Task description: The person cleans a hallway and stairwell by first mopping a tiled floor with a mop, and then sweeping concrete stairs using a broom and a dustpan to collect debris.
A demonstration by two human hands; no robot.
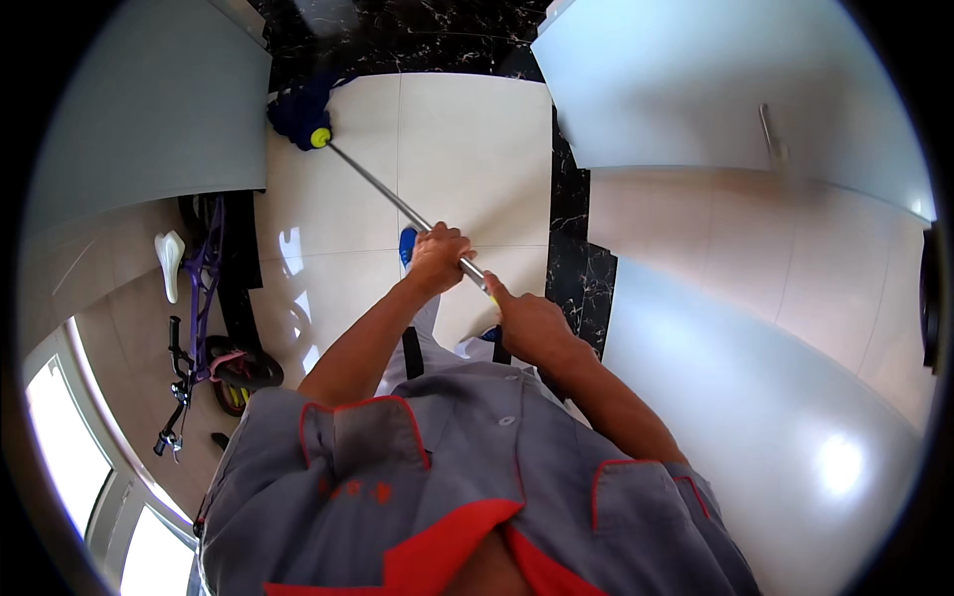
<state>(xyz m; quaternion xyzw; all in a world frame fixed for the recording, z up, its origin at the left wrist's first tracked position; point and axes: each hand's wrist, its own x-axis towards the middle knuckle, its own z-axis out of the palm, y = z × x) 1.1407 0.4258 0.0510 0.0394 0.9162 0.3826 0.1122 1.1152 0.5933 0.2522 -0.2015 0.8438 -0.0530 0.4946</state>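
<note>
Both of my hands are on the metal pole of a mop (380, 188), which slants from my middle up to the left. My left hand (441, 258) grips the pole partway down. Nearer my body, my right hand (531, 320) is closed around the handle's upper end, its index finger lying along the pole. A yellow-green joint (320, 137) links the pole to a dark blue mop head (298, 112), which rests on pale floor tiles (469, 156) near the cabinet at the upper left.
A purple child's bicycle (200, 298) with a white saddle stands at the left, near a window (71, 439). Grey panels flank the floor; the right one (671, 89) has a metal handle (768, 130). Black marble edging (570, 216) borders the tiles. My blue shoes (407, 246) are below.
</note>
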